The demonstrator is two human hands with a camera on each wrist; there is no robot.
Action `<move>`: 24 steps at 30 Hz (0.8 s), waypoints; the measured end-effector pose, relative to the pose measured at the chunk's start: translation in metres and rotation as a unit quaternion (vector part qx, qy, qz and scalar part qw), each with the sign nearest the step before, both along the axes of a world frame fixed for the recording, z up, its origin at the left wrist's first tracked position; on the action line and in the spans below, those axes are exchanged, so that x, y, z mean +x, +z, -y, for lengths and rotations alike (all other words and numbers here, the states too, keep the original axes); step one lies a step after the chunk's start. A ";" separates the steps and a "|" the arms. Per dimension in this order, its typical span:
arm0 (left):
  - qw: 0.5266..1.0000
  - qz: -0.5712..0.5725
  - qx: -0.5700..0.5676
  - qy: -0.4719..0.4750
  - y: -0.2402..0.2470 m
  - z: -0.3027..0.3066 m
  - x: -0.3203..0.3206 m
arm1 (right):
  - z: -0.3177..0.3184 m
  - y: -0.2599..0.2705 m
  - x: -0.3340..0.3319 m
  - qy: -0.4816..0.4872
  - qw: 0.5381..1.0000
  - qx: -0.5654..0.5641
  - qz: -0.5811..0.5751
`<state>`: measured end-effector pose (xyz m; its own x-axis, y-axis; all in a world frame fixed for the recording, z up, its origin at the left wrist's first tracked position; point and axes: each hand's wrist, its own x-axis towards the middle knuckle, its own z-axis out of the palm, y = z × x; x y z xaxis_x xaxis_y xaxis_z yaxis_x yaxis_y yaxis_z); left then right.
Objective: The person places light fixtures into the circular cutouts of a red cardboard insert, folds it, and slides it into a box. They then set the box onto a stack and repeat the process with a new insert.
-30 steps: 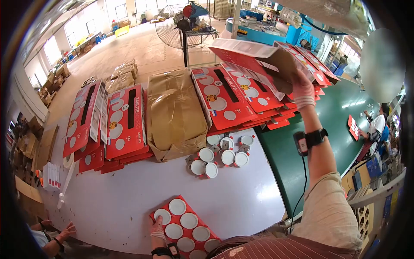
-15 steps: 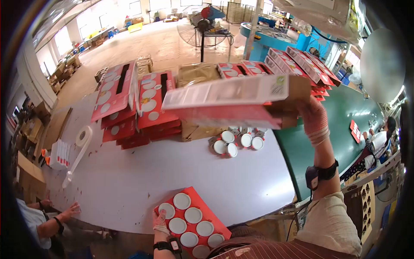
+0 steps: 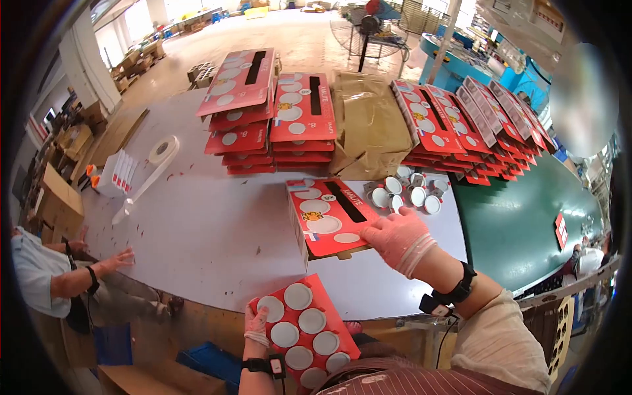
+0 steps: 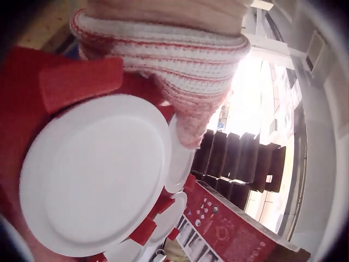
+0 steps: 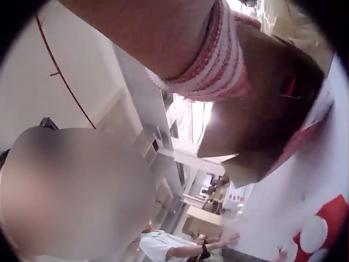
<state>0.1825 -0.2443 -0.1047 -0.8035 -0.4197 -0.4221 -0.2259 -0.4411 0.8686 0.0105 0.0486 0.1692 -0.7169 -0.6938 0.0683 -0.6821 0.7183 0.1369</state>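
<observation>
In the head view my gloved left hand [image 3: 257, 324] grips the left edge of a red tray [image 3: 304, 309] holding several white discs, its thumb over one disc. The left wrist view shows a white disc [image 4: 95, 174] close up, beside the glove [image 4: 188, 103]. My gloved right hand [image 3: 400, 240] pinches the right side of a red printed box [image 3: 329, 217], which stands just beyond the tray. In the right wrist view the box's brown open end [image 5: 256, 109] is beside the glove [image 5: 215, 71].
Stacks of red boxes [image 3: 303, 108] and a brown-wrapped package [image 3: 370, 125] line the far side. Loose white discs [image 3: 417, 196] lie right of the box. A tape roll [image 3: 160, 150] lies left, near another person's hands [image 3: 118, 261]. A green surface [image 3: 513, 217] adjoins at right.
My right hand has brought the box from the right-hand stacks down and left to the table, beyond the tray. The left hand still grips the tray. The head view has shifted.
</observation>
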 end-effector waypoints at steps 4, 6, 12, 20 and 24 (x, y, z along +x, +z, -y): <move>1.000 -0.014 -0.006 -0.002 -0.006 -0.016 0.017 | 0.015 -0.032 -0.028 -0.022 0.972 0.081 0.218; 1.000 -0.007 -0.002 0.007 0.002 -0.029 0.024 | 0.016 -0.075 -0.049 -0.039 0.917 0.091 0.387; 0.999 -0.007 0.001 0.036 -0.006 -0.060 0.047 | 0.014 -0.183 -0.083 0.048 0.903 -0.081 0.419; 0.999 -0.016 -0.014 0.047 0.011 -0.100 0.056 | 0.021 -0.137 -0.024 -0.084 0.955 -0.106 0.262; 0.999 -0.013 0.010 0.029 0.029 -0.111 0.047 | -0.029 -0.119 0.022 0.010 0.945 -0.301 0.124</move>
<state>0.2290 -0.1334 -0.0761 -0.7886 -0.4572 -0.4112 -0.1776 -0.4708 0.8642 0.0326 0.0780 0.0506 -0.7500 -0.5961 0.2865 -0.6536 0.6016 -0.4592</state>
